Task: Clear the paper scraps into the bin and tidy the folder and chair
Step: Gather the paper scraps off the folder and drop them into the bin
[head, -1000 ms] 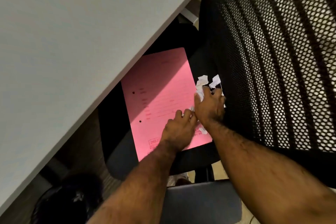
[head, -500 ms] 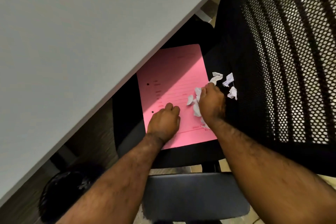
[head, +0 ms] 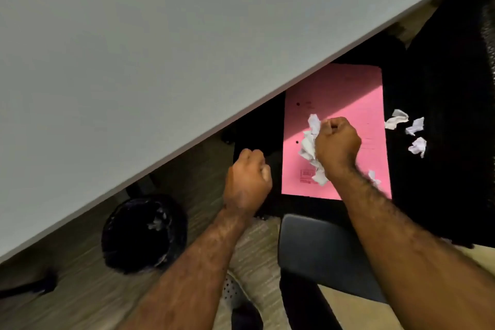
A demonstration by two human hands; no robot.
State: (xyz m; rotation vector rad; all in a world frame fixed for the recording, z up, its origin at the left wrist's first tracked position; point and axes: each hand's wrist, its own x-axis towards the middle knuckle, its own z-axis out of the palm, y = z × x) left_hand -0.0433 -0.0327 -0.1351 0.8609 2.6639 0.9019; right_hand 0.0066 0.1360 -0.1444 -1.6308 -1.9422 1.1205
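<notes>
Gripping: the right hand [head: 337,146] is clenched into a fist around a bunch of white paper scraps [head: 310,146], which stick out along its left side.
Left hand [head: 247,182]: also balled into a fist, with a bit of white showing at the knuckles; whether it holds a scrap I cannot tell. It hangs off the left edge of the chair seat [head: 267,126], above the floor [head: 80,284].
Folder [head: 345,94]: pink, lying flat on the black chair seat, its far left corner tucked under the worktop [head: 134,48] edge. The right fist sits over its middle.
Loose scraps [head: 396,119]: three white crumpled pieces lie on the seat just past the folder's right edge, well apart from either hand. One more small piece [head: 373,177] lies near the folder's near right corner, beside the right forearm.
Bin [head: 144,233]: round, black-lined, on the floor to the left of the left hand, partly under the worktop edge; something pale shows inside.
Obstruction: the grey worktop covers the upper left and hides the far part of the seat.
Chair armrest [head: 321,249]: dark pad between the two forearms, at the near edge of the seat.
</notes>
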